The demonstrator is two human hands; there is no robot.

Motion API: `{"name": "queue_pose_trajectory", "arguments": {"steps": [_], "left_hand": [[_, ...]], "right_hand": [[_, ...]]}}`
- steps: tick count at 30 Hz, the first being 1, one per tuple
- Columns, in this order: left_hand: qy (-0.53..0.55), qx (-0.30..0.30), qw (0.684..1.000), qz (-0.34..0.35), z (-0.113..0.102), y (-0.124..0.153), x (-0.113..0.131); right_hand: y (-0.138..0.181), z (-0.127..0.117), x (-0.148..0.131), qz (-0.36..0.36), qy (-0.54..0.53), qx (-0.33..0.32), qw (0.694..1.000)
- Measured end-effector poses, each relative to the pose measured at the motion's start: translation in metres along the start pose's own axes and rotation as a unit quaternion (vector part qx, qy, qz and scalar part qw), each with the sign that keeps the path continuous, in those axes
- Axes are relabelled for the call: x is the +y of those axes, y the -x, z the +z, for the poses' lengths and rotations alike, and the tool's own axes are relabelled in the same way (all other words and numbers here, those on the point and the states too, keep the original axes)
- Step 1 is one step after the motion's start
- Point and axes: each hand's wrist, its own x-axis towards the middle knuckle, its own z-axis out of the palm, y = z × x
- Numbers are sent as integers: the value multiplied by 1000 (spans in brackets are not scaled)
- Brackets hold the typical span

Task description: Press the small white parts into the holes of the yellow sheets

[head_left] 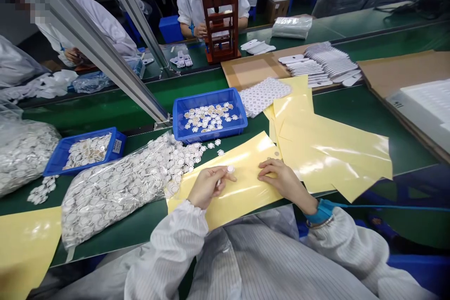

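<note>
My left hand (207,185) pinches a small round white disc (230,168) between thumb and forefinger, over a glossy yellow sheet (242,197). To its right, my right hand (281,177) is low over the same sheet with its fingers drawn together; anything between the fingertips is too small to make out. A few tiny round dots (277,153) lie on the sheet just beyond those fingers. Left of my hands, a clear plastic bag (116,192) full of similar white discs spills some onto the green table. Beyond the sheet stands a blue tray (210,138) with loose discs inside.
More yellow sheets (337,150) overlap at right, beside a patterned sheet (265,95). Stacked white flat pieces (330,63) lie on cardboard. A second blue tray (119,143) and a metal post (105,56) stand at left. A co-worker (186,2) sits opposite behind a brown fixture (221,23).
</note>
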Motion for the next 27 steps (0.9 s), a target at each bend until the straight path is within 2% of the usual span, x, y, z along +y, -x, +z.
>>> {"name": "queue_pose_trajectory", "arguments": {"steps": [3, 7, 12, 17, 27], "left_hand": [[46, -25, 998, -29, 12, 0, -20], [53, -26, 998, -36, 16, -7, -33], [25, -40, 999, -23, 16, -11, -38], [23, -34, 999, -14, 15, -12, -43], [22, -42, 999, -10, 16, -11, -41]], "right_hand": [[-1, -5, -5, 14, -13, -12, 1000], [-6, -5, -23, 51, -92, -8, 994], [-15, 19, -47, 55, -188, -22, 980], [-18, 37, -50, 76, -176, -13, 981], [-17, 37, -50, 77, -151, -7, 985]]}}
